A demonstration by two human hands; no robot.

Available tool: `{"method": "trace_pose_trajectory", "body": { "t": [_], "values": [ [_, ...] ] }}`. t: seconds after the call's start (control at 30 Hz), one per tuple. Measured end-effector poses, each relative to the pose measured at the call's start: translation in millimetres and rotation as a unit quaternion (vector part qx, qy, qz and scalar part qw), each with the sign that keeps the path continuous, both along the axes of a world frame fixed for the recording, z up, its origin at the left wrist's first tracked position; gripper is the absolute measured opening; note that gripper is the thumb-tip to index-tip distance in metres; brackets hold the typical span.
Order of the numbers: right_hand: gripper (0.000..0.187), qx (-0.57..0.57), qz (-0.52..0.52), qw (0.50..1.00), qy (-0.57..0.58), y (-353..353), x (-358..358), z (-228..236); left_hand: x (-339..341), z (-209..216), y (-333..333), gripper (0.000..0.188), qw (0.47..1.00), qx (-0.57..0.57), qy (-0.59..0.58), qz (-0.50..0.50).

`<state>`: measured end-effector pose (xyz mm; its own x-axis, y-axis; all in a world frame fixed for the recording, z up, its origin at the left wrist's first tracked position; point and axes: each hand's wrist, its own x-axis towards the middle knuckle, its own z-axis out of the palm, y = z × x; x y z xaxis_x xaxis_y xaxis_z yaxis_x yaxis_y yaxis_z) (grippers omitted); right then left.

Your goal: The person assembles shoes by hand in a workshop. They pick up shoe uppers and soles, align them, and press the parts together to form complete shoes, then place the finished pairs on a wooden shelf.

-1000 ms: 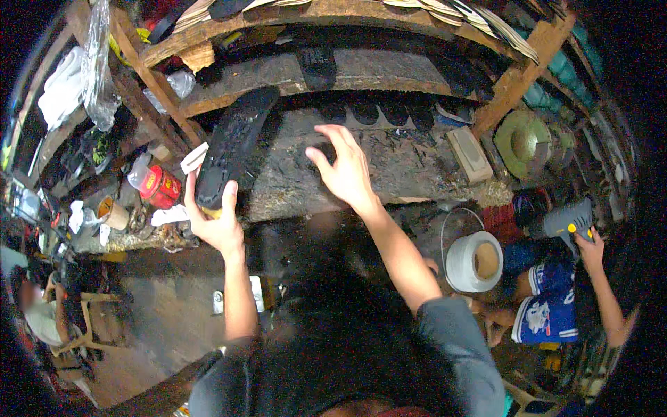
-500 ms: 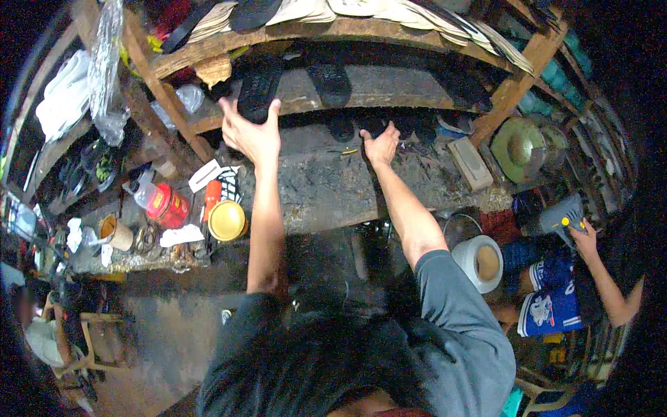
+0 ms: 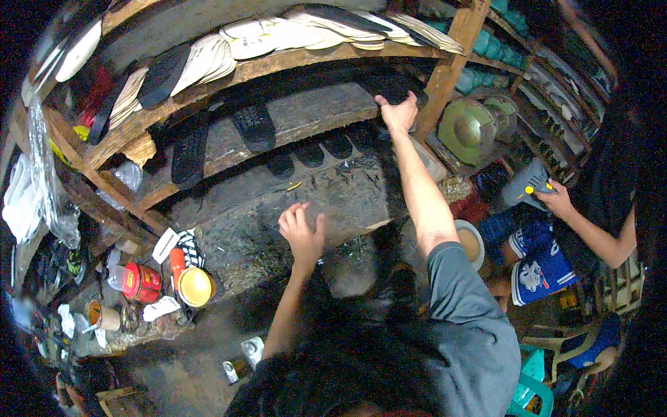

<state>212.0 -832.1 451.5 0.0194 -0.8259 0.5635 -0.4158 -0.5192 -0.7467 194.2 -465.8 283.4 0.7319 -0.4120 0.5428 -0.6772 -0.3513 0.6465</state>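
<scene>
On the lower shelf, my right hand (image 3: 399, 114) grips the near end of a black shoe sole (image 3: 393, 85) at the shelf's right end, thumb on one side and fingers on the other. My left hand (image 3: 303, 233) holds nothing; its fingers are loosely curled and apart above the workbench (image 3: 243, 226). Two more black soles lie on this shelf, one at the left (image 3: 189, 154) and one nearer the middle (image 3: 254, 125). Beneath the shelf, the ends of several dark soles (image 3: 310, 155) show at the back of the bench.
Stacks of white sole sheets (image 3: 257, 36) fill the upper shelf. A yellow tin (image 3: 195, 287), a red container (image 3: 142, 282) and an orange-handled tool (image 3: 177, 262) stand at the bench's left. On the right, another person's hand (image 3: 556, 200) holds a grey object (image 3: 526, 185).
My right hand has moved right, from the bench surface to the sole at the shelf's right end. My left hand has come down from the left sole toward me. The view has shifted right.
</scene>
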Motion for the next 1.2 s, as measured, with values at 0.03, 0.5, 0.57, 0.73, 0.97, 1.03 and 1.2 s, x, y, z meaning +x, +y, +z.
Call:
{"method": "trace_pose_trajectory", "body": {
  "t": [0.03, 0.5, 0.57, 0.73, 0.97, 1.03, 1.2],
  "values": [
    [0.106, 0.035, -0.013, 0.999, 0.012, -5, -3, 3, -5, 0, -5, 0.057, 1.0, 0.012, 0.008, 0.002],
    [0.077, 0.017, 0.048, 0.994, 0.092, 289, -139, -171, -25, -1, -15, 0.051, 0.981, -0.033, 0.083, -0.172],
    [0.072, -0.039, 0.078, 0.99, 0.111, 292, -140, -178, -33, 1, -14, 0.059, 0.98, -0.024, 0.109, -0.166],
    [0.066, -0.082, 0.085, 0.992, -0.045, 189, -141, -111, -48, -3, -12, 0.094, 0.979, 0.013, 0.073, -0.19],
    [0.118, -0.032, 0.002, 0.993, 0.114, -101, -55, -1, -46, -15, -18, 0.106, 0.981, -0.028, 0.071, -0.177],
    [0.097, 0.026, 0.005, 0.994, 0.108, -108, -56, 6, -45, -17, -20, 0.104, 0.985, -0.035, 0.046, -0.16],
    [0.089, -0.048, -0.073, 0.995, -0.044, -2, -104, -9, -47, -23, -23, 0.102, 0.989, 0.02, 0.078, -0.122]
  ]
}}
